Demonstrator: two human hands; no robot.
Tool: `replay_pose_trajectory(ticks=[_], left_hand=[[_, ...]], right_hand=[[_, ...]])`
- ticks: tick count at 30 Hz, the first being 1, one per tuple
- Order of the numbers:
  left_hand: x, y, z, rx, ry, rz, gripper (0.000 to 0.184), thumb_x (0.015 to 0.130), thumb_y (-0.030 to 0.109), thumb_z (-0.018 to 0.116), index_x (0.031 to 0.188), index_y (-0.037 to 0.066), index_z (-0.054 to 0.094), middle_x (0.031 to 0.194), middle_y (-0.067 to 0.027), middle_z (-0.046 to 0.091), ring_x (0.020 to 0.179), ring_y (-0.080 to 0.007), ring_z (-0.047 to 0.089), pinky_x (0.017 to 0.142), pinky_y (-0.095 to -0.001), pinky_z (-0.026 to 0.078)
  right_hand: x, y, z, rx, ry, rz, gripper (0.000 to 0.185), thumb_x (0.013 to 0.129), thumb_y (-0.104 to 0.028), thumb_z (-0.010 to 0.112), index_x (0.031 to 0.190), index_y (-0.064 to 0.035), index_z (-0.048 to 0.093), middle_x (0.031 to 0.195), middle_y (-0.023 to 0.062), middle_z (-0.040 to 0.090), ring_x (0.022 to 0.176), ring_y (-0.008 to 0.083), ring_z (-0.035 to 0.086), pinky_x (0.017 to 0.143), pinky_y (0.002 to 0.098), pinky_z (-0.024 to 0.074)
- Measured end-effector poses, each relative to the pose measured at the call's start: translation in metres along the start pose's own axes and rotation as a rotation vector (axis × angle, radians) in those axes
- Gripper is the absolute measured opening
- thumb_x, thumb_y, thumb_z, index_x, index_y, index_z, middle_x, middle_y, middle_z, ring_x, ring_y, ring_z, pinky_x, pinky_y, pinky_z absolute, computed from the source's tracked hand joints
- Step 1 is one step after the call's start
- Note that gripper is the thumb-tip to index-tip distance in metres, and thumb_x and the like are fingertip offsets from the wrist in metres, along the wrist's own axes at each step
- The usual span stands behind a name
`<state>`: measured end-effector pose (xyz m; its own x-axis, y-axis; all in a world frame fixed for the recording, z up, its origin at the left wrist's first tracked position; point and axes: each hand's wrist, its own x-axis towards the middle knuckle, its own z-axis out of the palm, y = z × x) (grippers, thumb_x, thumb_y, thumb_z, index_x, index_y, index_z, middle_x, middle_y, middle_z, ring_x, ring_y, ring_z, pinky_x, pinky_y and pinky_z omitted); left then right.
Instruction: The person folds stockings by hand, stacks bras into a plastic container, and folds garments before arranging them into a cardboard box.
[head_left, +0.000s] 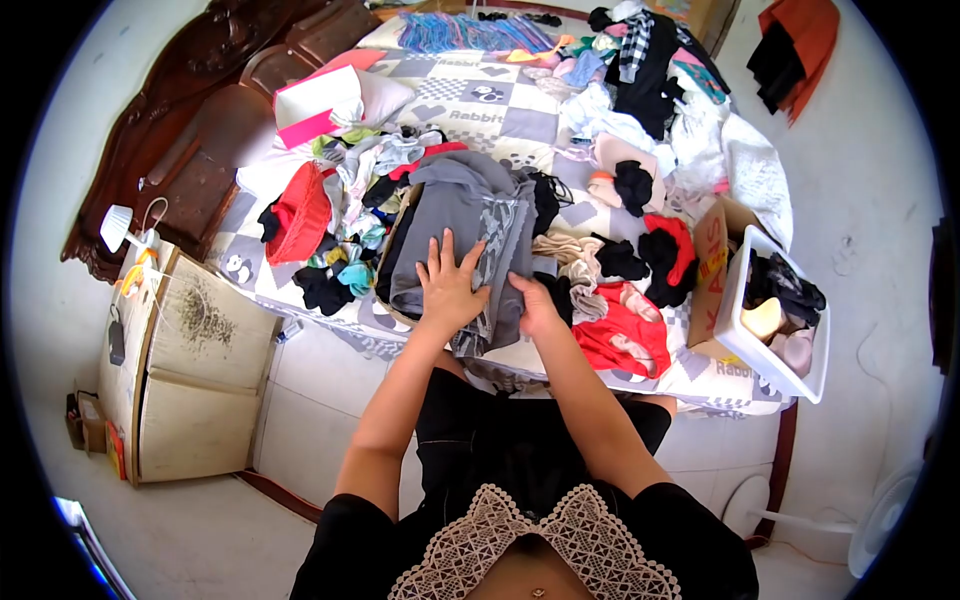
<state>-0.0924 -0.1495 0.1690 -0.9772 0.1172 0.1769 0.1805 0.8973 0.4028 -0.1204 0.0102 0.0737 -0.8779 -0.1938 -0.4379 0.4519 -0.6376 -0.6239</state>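
Observation:
A dark grey folded garment with a patterned strip lies at the near side of the bed, over what looks like a shallow cardboard box. My left hand rests flat on its top, fingers spread. At the garment's right edge, my right hand grips the cloth, with some fingers hidden. Beige cloth and a red garment lie to the right of my hands. Small dark and teal pieces are heaped to the left.
The bed carries several clothes piles. A red basket and a pink-and-white box stand left. On the right are a cardboard carton and a filled white bin. A cabinet stands left; a fan is lower right.

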Motion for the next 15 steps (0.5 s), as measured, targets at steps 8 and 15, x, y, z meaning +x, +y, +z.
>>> replay_pose_trajectory(ticks=[8,15], left_hand=[[-0.006,-0.028,-0.015,-0.578,-0.2,-0.002,0.046,0.081,0.019,0.052,0.126,0.011,0.052,0.138,-0.0156,0.041,0.131,-0.0283,0.033,0.108,-0.0506,0.021],[-0.009,-0.047,-0.045,-0.802,0.13,-0.408,0.068,0.088,0.047,0.054,0.135,0.0,0.035,0.13,-0.0178,0.045,0.121,-0.0269,0.043,0.102,-0.0355,0.032]], right_hand=[[-0.043,-0.046,0.113,-0.799,-0.127,-0.752,0.047,0.085,-0.01,0.062,0.126,0.0041,0.046,0.111,0.0093,0.059,0.096,0.0152,0.057,0.084,0.0259,0.0448],[-0.022,-0.019,0.128,-0.696,-0.451,-0.249,0.035,0.09,-0.015,0.055,0.119,0.0062,0.053,0.113,0.0123,0.057,0.104,0.0173,0.057,0.089,0.0292,0.0473]])
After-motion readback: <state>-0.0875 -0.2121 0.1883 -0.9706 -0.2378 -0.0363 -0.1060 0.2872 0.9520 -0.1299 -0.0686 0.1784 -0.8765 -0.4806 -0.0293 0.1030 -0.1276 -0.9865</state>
